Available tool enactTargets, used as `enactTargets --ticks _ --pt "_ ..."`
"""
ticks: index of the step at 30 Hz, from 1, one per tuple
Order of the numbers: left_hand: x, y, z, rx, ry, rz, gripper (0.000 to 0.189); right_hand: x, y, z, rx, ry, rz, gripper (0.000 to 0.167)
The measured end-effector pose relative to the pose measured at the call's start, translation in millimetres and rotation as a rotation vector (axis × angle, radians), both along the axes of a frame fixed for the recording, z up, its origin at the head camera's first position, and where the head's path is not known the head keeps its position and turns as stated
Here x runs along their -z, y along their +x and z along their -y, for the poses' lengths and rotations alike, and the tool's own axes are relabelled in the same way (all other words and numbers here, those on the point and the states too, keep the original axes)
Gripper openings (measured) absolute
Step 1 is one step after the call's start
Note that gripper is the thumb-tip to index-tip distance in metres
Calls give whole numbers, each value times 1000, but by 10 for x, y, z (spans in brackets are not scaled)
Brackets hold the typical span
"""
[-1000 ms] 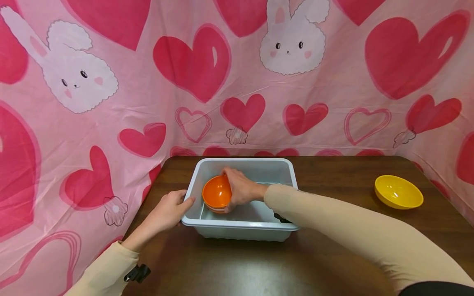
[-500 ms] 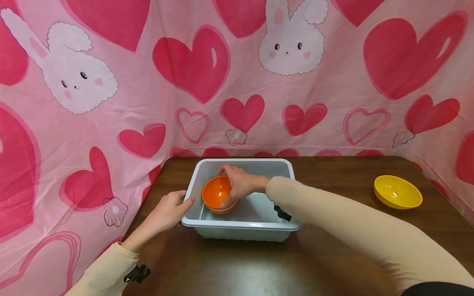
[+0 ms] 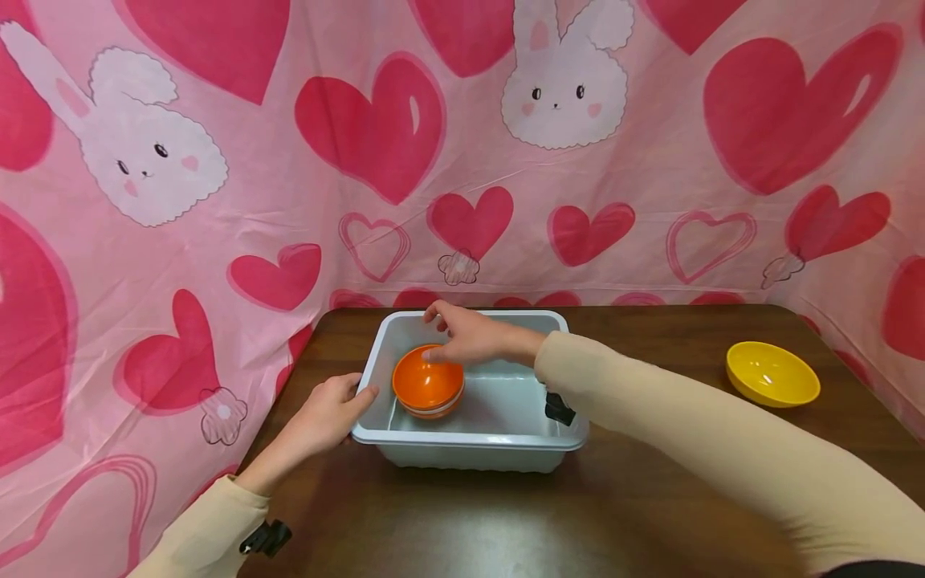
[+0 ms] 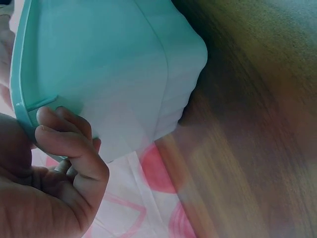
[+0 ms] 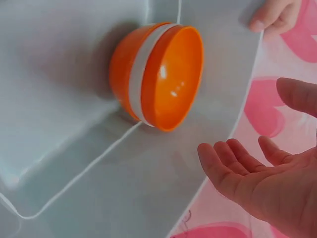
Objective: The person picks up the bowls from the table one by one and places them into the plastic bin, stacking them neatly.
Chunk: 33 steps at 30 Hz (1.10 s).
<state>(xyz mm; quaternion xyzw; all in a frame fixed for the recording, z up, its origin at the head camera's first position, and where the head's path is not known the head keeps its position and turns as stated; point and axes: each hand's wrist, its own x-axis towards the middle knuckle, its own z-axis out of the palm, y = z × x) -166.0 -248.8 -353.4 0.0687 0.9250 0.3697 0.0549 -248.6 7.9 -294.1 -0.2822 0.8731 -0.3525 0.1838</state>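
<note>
Orange, white-banded round bowls (image 3: 426,384), stacked, sit left inside our pale grey rectangular plastic tub (image 3: 506,409); our left hand (image 3: 328,413) grips its left side, our right hand (image 3: 473,334) hovers wide near them.

The head view is brightly and evenly lit. A broad patch of glare is reflected by the near counter (image 3: 491,526), and a highlight is shown on the yellow bowl (image 3: 772,374). The right sleeve (image 3: 694,421) is stretched toward the frame edge. In the left wrist view, exposure is reduced, the bin (image 4: 114,64) is tinted teal and hazed, and the counter beside it is shadowed. In the right wrist view, detail is softened; highlights are reflected inside the orange bowl (image 5: 178,82), and a diffuse shadow is cast beside it.
</note>
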Motion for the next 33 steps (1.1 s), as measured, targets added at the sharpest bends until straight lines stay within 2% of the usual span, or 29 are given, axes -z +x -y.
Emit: enactTargets --ticks 6,19,29,33 --pt "4 6 -9 10 9 -8 37 -89 94 -82 29 7 -87 48" --pt "-6 6 -15 -1 21 5 40 -202 350 -342 43 -40 -156 46" --pt "-9 24 -26 -19 10 20 42 -335 418 -564 76 -94 -263 44" --pt "1 29 -29 -29 11 20 45 -343 490 -648 72 -106 -285 45"
